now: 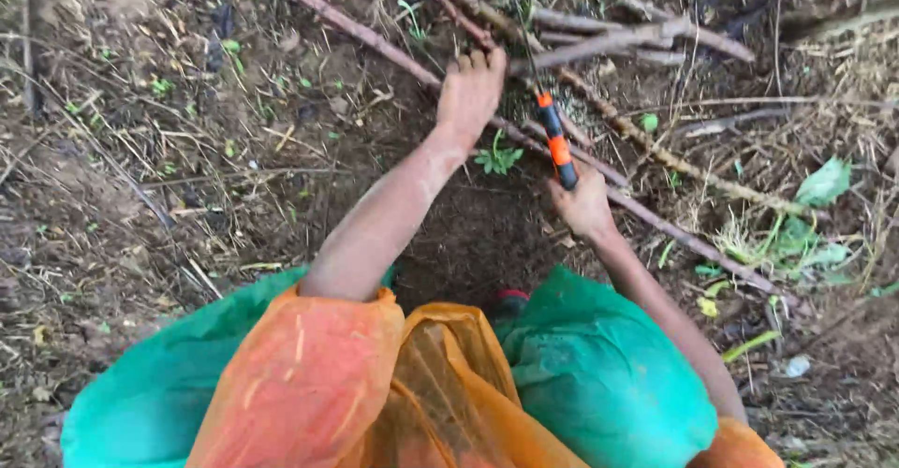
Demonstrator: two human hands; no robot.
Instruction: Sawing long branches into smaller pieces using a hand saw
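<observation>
Looking down in the head view: left hand (pixel 471 89) is stretched fwd, fingers curled over a long brown stalk (pixel 375 39) that runs diagonally from top centre down to the lower right. The hand is pressed on it, grip closed round the stalk. Right hand (pixel 585 208) sits nearer the body, wrapped tight round the lower end of a tool handle (pixel 556 140), orange w/ black bands. The thin blade goes up from the handle past the left hand toward the stalks; its tip is too fine to make out.

Round abt: several more stalks (pixel 618 42) lie crossed just beyond the left hand, some over, some under each other, so the held one is partly hemmed in. A small green weed (pixel 497 158) grows between the two hands, just below the held stalk. Dark bare soil (pixel 468 234) lies under the forearms. Dry grass and twigs litter the left side; green leaves (pixel 817 208) lie at the right. Bottom of frame: green plastic cover (pixel 599 374) over the knees, orange plastic sheet (pixel 309 384) over it.
</observation>
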